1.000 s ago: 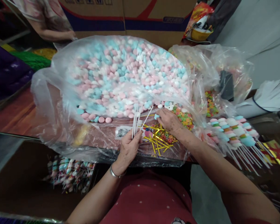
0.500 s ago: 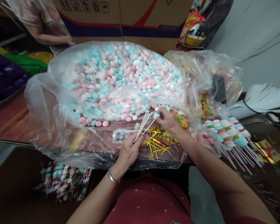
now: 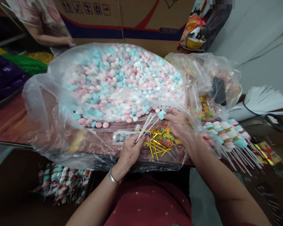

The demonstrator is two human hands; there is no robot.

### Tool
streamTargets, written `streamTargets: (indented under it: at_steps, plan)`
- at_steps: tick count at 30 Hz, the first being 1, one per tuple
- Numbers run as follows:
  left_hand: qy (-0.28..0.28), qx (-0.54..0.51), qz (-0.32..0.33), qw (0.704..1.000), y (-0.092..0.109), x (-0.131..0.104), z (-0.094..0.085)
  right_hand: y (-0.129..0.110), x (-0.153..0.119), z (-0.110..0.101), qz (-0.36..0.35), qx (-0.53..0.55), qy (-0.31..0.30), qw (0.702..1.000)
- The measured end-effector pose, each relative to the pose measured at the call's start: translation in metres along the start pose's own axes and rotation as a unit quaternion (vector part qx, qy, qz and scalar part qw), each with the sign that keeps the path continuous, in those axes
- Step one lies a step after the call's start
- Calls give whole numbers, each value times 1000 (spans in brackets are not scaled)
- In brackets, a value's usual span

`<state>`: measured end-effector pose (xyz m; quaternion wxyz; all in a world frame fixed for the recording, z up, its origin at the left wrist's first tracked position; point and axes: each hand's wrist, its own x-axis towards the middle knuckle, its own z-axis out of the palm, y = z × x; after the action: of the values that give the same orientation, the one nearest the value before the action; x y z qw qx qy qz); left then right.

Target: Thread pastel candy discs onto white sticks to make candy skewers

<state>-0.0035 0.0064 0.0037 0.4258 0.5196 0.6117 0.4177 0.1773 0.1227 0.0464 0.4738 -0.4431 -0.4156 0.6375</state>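
Several thin white sticks fan out from my left hand, whose fingers are closed round their lower ends. My right hand pinches a light blue marshmallow at the tip of one of these sticks. Behind both hands lies a large clear plastic bag full of pink, blue and white marshmallows. Below my right hand are gold twist ties and colourful ring-shaped pieces. A few loose marshmallows rest at the bag's front edge.
Finished marshmallow skewers lie at the right, beside a bundle of white sticks. More wrapped skewers fill a box below left. A large cardboard box stands behind, and another person's arm shows at the upper left.
My right hand has shifted slightly right, and its fingers have moved round to the marshmallow's right side. The left hand still holds the sticks in about the same place.
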Motion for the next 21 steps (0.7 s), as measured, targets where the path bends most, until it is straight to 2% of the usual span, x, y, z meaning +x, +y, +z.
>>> streamTargets:
  at_steps: [9,16,21]
  plan:
    - [-4,-7,3,1000,0,0,-1,3,-4,2,-85,-83,-33,992]
    - [1,-24,15,1000,2,-1,-2,14,-6,1,-148,-168,-63,973]
    - [6,-30,7,1000,4,-2,-3,27,-11,2,-200,-239,-48,949]
